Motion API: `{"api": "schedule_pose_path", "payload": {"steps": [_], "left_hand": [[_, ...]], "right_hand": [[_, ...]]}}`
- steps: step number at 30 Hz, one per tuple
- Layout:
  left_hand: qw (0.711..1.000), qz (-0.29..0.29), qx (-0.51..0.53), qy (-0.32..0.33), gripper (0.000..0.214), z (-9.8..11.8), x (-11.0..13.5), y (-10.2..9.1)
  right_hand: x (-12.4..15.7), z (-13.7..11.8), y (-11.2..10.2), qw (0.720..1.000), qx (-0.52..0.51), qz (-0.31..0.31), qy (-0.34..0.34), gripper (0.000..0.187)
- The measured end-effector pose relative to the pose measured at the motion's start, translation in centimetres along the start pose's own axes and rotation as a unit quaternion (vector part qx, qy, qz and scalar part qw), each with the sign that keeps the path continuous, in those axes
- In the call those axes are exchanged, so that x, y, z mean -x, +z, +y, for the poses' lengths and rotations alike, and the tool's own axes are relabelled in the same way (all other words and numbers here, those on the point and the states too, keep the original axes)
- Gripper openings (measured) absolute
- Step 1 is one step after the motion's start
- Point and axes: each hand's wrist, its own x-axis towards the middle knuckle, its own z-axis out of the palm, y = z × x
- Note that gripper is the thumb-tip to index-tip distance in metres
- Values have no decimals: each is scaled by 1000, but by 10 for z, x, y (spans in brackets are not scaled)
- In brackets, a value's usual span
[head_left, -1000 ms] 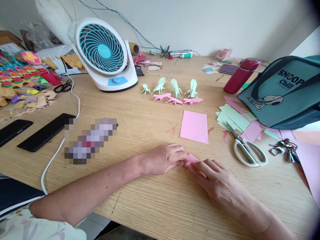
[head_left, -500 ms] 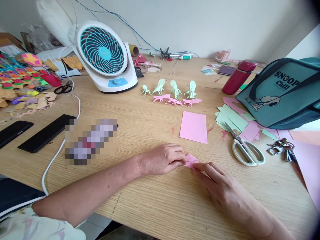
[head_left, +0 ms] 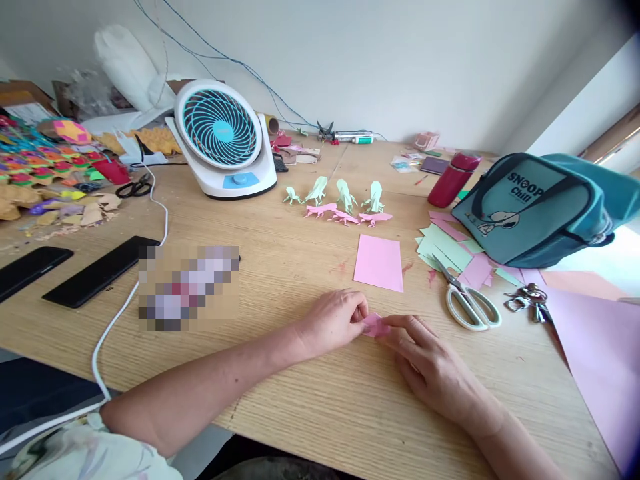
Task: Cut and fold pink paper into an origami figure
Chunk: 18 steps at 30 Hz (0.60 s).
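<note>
A small folded piece of pink paper (head_left: 374, 325) sits between my two hands near the front of the wooden table. My left hand (head_left: 336, 320) pinches its left side with thumb and forefinger. On the right side, the fingertips of my right hand (head_left: 423, 357) grip the same paper. Just beyond lies a flat pink paper sheet (head_left: 379, 263). Farther back stand several light green folded paper figures (head_left: 346, 193), with pink folded paper figures (head_left: 344, 217) in front of them. My fingers hide parts of the folded paper.
To the right lie scissors (head_left: 470, 303), keys (head_left: 531, 301) and green paper pieces (head_left: 445, 247). A red bottle (head_left: 454, 180) and a teal bag (head_left: 530, 207) stand behind. A fan (head_left: 223, 140) is at back left; its white cable (head_left: 117, 317) runs down the table's left side.
The view has shifted, so most things sit a little differently in it. Both hands keep hold of the folded paper, and its visible shape has changed slightly between my fingers.
</note>
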Motion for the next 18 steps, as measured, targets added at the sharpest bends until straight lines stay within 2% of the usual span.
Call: {"api": "schedule_pose_path", "payload": {"steps": [3, 4, 6, 8, 10, 12, 15, 18], "left_hand": [[997, 0, 78, 7, 9, -1, 2, 2], [993, -1, 116, 6, 12, -1, 2, 2], [981, 7, 196, 6, 22, 0, 2, 3], [963, 26, 269, 8, 30, 1, 2, 3], [940, 26, 340, 0, 34, 1, 2, 2], [915, 7, 403, -16, 36, 0, 3, 2], [893, -21, 449, -28, 38, -5, 4, 0], [885, -17, 464, -10, 37, -10, 4, -3]], "right_hand": [[1, 2, 4, 993, -23, 77, 90, 26], [1, 3, 5, 986, -45, 103, 124, 27], [-2, 3, 9, 965, -131, 133, 185, 43], [-10, 1, 12, 933, -253, 131, 221, 47], [-22, -3, 13, 896, -363, 113, 229, 33], [-35, -8, 11, 871, -423, 105, 228, 26], [-53, -14, 7, 853, -457, 111, 225, 32], [-64, -17, 5, 849, -474, 99, 213, 35]]}}
